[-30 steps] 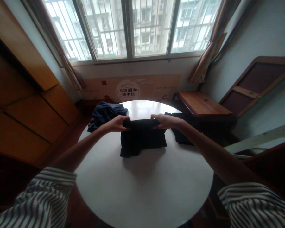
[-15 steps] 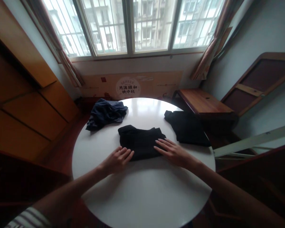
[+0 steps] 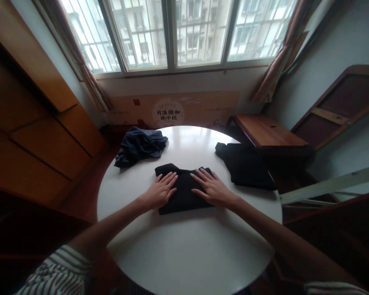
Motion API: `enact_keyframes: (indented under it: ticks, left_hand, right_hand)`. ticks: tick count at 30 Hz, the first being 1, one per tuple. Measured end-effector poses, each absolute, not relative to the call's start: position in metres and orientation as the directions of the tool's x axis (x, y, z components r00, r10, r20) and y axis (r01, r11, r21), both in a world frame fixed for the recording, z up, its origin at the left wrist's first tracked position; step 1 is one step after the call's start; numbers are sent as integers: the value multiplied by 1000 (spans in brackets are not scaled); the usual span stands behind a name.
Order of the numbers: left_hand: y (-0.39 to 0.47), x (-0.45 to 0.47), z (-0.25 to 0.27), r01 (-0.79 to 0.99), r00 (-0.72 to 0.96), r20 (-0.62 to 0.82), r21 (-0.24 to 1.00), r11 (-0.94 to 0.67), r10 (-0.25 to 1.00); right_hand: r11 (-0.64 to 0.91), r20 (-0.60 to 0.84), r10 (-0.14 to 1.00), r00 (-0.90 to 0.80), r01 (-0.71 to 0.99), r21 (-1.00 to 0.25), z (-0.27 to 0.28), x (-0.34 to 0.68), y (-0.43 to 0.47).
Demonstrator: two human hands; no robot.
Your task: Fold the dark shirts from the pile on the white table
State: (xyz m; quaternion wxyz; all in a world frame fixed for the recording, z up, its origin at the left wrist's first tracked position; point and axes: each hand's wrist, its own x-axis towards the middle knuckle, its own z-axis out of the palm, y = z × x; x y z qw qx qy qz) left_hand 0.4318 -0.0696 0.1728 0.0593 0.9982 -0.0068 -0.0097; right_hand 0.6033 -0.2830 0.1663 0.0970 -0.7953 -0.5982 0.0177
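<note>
A folded black garment (image 3: 183, 192) lies in front of me on the round white table (image 3: 187, 250). Flat on its left part rests my left hand (image 3: 161, 190), fingers spread. My right hand (image 3: 212, 188) presses on the garment's right part, also open with the fingers apart. Parts of the cloth are hidden under both hands. Whether it is a shirt or trousers I cannot tell. To the right, another folded black garment (image 3: 247, 166) reaches the table's edge. A crumpled dark navy garment (image 3: 141, 145) sits at the far left of the table.
A low wooden bench (image 3: 269, 131) stands behind the table on the right. Wooden cabinets (image 3: 49, 151) line the left side. Beyond the table are a printed banner (image 3: 197, 108) on the wall and a barred window (image 3: 172, 37). A pale bar (image 3: 326, 186) slants at the right.
My left hand has moved forward from the garment's near left corner and now lies spread on it. My right hand has shifted slightly left onto the cloth, fingers wider apart.
</note>
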Motion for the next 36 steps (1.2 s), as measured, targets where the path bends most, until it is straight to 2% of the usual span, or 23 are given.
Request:
enact_keyframes:
  ticks: [4,7,10,13,15,17,21,24,28,32,34,36]
  left_hand:
    - [-64,409,169,55,998,30,66,-996,57]
    - [-63,388,172,32,988,153,21,-999,35]
    - [-60,367,185,-118,971,203,-35,-992,-123]
    - [-58,353,198,-356,923,127,-75,-932,-363]
    - [-57,352,201,-497,859,100,-74,-865,-502]
    - [-58,355,196,-566,811,115,-88,-819,-573]
    - [-55,369,177,-558,804,177,-105,-823,-567]
    - [-54,379,172,-514,821,271,-33,-857,-503]
    - [-58,398,192,-457,820,458,160,-875,-344]
    - [-63,442,245,-332,852,502,305,-892,-146]
    - [-64,477,276,-311,870,473,312,-898,-137]
    - [-65,518,305,-349,887,419,332,-876,-195]
  right_hand:
    - [-417,26,904,428,892,-173,162,613,-303]
    - [-403,139,895,423,903,-151,167,606,-313]
    - [-198,251,941,228,970,-141,177,591,-316]
    - [56,206,978,-25,988,-146,185,575,-314]
    - [146,176,977,-122,980,-134,186,568,-309]
    - [175,173,973,-155,979,-105,182,563,-303]
    - [160,205,968,-146,986,-54,171,560,-295]
    - [136,219,969,-116,987,-80,166,559,-292]
    - [55,253,967,7,970,-237,172,564,-289]
    - [-34,263,938,224,817,-576,200,577,-292]
    - [-56,250,912,324,704,-708,217,588,-297]
    - [-31,238,894,379,583,-812,228,601,-305]
